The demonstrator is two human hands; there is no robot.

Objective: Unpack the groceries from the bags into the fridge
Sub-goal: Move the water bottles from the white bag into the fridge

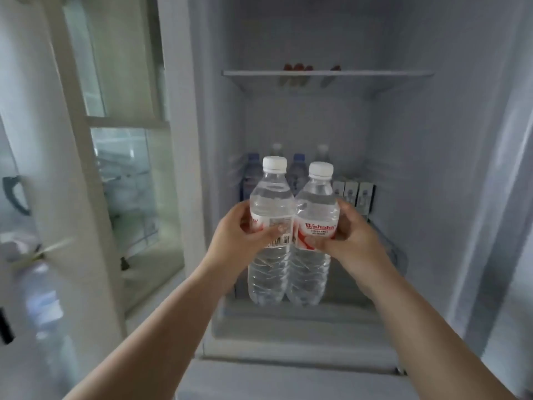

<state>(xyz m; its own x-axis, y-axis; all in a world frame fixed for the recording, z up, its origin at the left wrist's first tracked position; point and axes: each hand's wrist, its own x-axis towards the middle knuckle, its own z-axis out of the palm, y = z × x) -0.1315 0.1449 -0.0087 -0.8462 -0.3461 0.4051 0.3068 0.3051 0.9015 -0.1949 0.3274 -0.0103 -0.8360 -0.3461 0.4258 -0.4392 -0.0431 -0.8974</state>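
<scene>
Now left hand (245, 226) grips left bottle (269, 226), right hand (350, 235) grips right bottle (315, 223); I judge: keep upright, set both before the blue-capped bottles (298, 168).

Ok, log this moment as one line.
left hand grips water bottle | right hand grips second bottle | both at open fridge

Two clear glossy plastic bottles (291, 241) with ribbed lower walls, matt white plastic caps (274, 163), shiny red-and-white printed film labels (316, 230), at 12 o'clock a smooth translucent fridge shelf (327, 73), smooth matt white fridge walls (409, 168)
</scene>
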